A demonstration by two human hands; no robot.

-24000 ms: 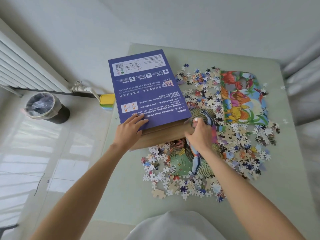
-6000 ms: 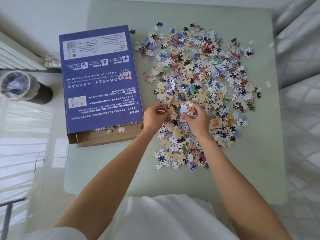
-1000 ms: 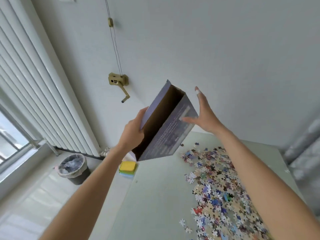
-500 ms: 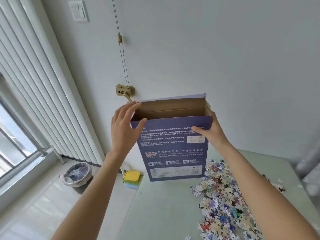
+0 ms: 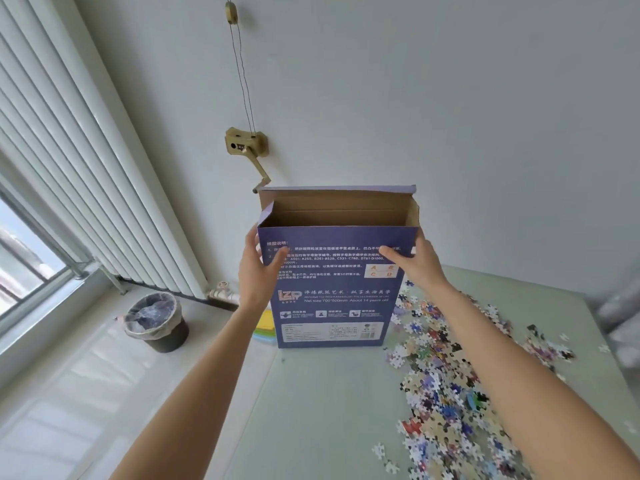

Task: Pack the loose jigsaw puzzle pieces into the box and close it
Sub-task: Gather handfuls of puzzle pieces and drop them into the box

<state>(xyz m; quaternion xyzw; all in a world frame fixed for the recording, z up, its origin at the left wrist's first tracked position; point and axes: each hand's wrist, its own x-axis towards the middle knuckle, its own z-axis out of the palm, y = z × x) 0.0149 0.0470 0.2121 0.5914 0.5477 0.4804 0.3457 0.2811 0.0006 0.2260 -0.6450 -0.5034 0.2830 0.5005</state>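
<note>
The blue box [image 5: 334, 289], printed "LZP" and "Net size 700*500mm", stands upright, top open, at frame centre on the table [image 5: 322, 410]; left hand [image 5: 258, 271] and right hand [image 5: 417, 263] grip its sides.

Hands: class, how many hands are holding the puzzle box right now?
2. The left hand grips the box's left edge, and the right hand grips its right edge.
</note>
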